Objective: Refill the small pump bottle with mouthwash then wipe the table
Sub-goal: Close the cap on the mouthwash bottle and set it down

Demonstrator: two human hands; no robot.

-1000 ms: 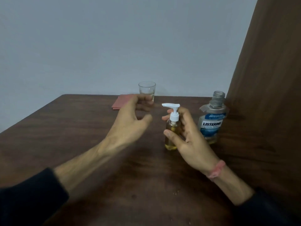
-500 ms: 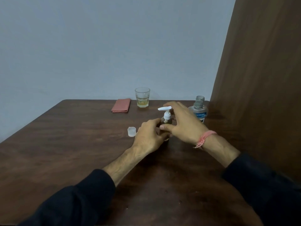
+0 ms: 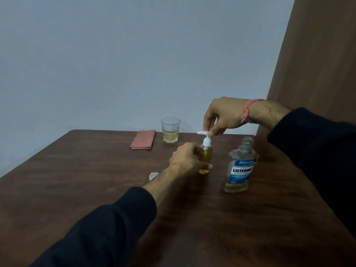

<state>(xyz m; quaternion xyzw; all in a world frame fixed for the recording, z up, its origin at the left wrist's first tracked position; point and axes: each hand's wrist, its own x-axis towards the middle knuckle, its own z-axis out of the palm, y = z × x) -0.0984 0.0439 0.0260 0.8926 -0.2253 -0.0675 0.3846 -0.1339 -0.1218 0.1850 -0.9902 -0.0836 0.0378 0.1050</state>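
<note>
Two hands met at the small pump bottle [image 3: 206, 155] standing mid-table [image 3: 77, 180]: my left hand [image 3: 185, 158] wrapped its body, my right hand [image 3: 221, 116] pinched the white pump head [image 3: 203, 133], with the uncapped mouthwash bottle [image 3: 239, 168] just beside.

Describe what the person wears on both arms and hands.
Both arms are covered by dark, near-black long sleeves, the left sleeve and the right sleeve, each ending short of the wrist so the forearms show. The right wrist carries a pink thread band with loose strand ends hanging down. The left hand and right hand are bare: no gloves, rings or watch visible.
</note>
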